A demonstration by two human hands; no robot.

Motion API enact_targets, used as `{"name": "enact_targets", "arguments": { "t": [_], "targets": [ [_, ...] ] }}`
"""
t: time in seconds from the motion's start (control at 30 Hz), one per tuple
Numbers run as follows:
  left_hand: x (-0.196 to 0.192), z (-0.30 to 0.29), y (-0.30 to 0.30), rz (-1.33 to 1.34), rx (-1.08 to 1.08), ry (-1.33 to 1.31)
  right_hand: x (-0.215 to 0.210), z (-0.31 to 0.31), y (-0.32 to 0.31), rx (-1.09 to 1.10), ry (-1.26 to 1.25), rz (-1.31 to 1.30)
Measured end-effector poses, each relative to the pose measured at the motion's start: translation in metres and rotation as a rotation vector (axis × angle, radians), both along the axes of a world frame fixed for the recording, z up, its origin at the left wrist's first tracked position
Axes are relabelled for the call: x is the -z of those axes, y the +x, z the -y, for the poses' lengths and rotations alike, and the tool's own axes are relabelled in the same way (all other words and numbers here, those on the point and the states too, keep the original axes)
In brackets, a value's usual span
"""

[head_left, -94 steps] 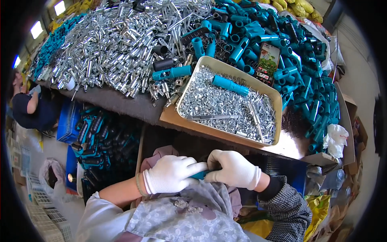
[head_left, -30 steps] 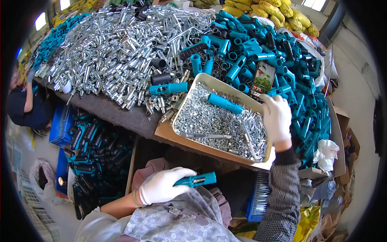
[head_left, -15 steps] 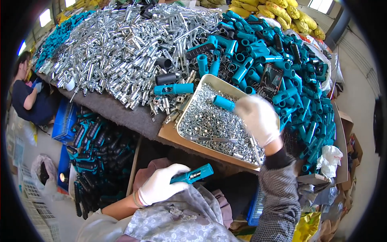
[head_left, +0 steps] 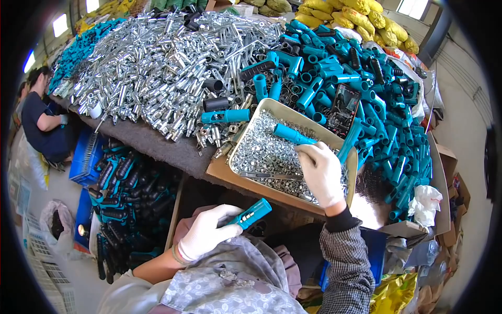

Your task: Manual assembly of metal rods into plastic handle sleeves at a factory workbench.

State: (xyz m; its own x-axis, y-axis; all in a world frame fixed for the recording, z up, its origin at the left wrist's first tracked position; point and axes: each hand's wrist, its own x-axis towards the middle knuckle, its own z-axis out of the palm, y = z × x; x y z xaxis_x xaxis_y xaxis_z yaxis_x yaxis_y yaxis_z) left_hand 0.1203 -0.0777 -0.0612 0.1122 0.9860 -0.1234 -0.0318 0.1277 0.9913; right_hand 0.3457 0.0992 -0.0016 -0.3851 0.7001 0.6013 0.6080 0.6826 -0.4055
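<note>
My left hand (head_left: 209,232), in a white glove, is closed around a teal tubular housing (head_left: 254,213) over my lap. The tube's free end tilts up to the right, and small shiny metal bits show in its slot. Over the right half of a cream tray (head_left: 241,137), my gloved right hand (head_left: 320,172) has thumb and fingertips pinched together. Whatever they hold is too small or hidden to make out. Just beyond those fingertips, another teal housing (head_left: 293,134) lies on the small metal parts (head_left: 261,152) filling the tray. A slim metal tool like tweezers (head_left: 269,176) rests there too.
Silver metal shafts (head_left: 151,68) are heaped behind the tray to the left, teal housings (head_left: 334,68) to the right. Below left stands a bin of black-and-teal handles (head_left: 128,183). A person (head_left: 44,118) sits at the far left. Yellow sacks (head_left: 361,21) are stacked behind.
My right hand has drawn back toward me and a little left over the tray, its fingers now clearly pinched. The housing in my left hand has tilted more upright and turned.
</note>
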Motion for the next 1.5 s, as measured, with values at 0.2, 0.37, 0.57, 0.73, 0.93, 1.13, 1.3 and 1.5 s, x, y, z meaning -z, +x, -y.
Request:
{"name": "enact_targets", "arguments": {
  "t": [0.2,0.37,0.57,0.73,0.93,1.13,1.3,1.5],
  "targets": [
    [-0.003,-0.001,-0.001,0.224,-0.048,-0.107,0.010,0.090,-0.011,-0.210,-0.231,-0.101],
    [-0.006,-0.006,0.010,0.232,-0.038,-0.107,0.049,0.136,-0.016,-0.163,-0.797,-0.705],
    [0.003,-0.005,0.019,0.280,0.018,-0.106,0.057,0.148,-0.017,-0.082,-1.067,-0.945],
    [-0.005,-0.002,0.027,0.227,0.026,-0.102,0.072,0.147,-0.026,-0.193,-0.650,-0.712],
    [0.002,0.002,0.032,0.339,0.014,-0.194,0.084,0.153,-0.034,-0.201,-0.828,-0.930],
    [0.000,0.000,0.029,0.276,0.041,-0.136,0.082,0.151,-0.032,-0.222,-1.093,-1.318],
    [0.008,-0.001,0.020,0.479,0.123,-0.209,0.074,0.145,-0.024,-0.295,-1.212,-1.192],
    [0.006,0.001,0.025,0.061,0.037,0.072,0.047,0.133,-0.022,-0.280,-1.147,-0.772]
  ]
}}
